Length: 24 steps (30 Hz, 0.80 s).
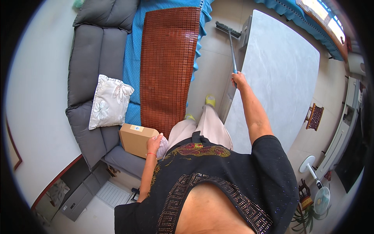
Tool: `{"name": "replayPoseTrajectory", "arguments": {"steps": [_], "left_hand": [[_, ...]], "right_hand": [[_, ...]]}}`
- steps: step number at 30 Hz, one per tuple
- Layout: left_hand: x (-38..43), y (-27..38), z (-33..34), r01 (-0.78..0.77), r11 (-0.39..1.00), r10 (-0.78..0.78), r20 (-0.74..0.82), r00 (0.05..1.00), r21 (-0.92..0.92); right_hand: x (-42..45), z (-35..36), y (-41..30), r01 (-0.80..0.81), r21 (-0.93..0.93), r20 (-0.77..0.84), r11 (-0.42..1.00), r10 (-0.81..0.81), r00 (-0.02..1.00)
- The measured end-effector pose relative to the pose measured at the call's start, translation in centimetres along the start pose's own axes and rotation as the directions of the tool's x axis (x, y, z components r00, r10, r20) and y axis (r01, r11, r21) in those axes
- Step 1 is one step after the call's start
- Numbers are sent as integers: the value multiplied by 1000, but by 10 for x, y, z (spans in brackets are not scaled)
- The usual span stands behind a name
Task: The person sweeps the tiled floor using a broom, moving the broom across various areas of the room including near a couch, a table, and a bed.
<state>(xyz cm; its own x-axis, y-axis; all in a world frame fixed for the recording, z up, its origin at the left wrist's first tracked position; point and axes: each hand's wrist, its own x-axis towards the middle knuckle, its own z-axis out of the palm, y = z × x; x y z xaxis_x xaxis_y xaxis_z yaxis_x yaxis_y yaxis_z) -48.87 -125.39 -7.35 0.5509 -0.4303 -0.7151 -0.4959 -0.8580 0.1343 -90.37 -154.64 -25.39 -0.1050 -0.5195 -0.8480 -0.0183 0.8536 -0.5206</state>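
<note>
My right hand [239,80] is closed around the blue upper part of the handle of a floor brush [228,29]. The brush's dark bristled head rests on the tiled floor beyond the hand, between the sofa and the table. My left hand [154,144] is at the right end of a brown cardboard box [137,139], with a crumpled pinkish, patterned cloth [162,147] under and beside its fingers. The box lies on the sofa seat. Whether the fingers grip the cloth, the box or both is hard to tell.
A grey marble-look table [280,73] stands on the right. On the left is a sofa with grey back cushions [84,64], a brown tile-like seat mat [169,67] and a white floral pillow [110,102]. A small stool [315,117] and an electric fan [322,200] stand farther right.
</note>
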Motion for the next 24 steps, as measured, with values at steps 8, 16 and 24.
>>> {"name": "replayPoseTrajectory", "arguments": {"steps": [8,16,24], "left_hand": [[15,47,21,-6,833,46,58,997,-553],[37,141,-7,76,644,398,419,816,-761],[86,239,-60,-396,890,443,224,868,-225]], "right_hand": [[-92,-3,141,-147,32,47,989,146,988],[-34,-14,55,-173,-64,7,983,173,985],[74,25,-153,-68,35,-43,997,70,997]]}}
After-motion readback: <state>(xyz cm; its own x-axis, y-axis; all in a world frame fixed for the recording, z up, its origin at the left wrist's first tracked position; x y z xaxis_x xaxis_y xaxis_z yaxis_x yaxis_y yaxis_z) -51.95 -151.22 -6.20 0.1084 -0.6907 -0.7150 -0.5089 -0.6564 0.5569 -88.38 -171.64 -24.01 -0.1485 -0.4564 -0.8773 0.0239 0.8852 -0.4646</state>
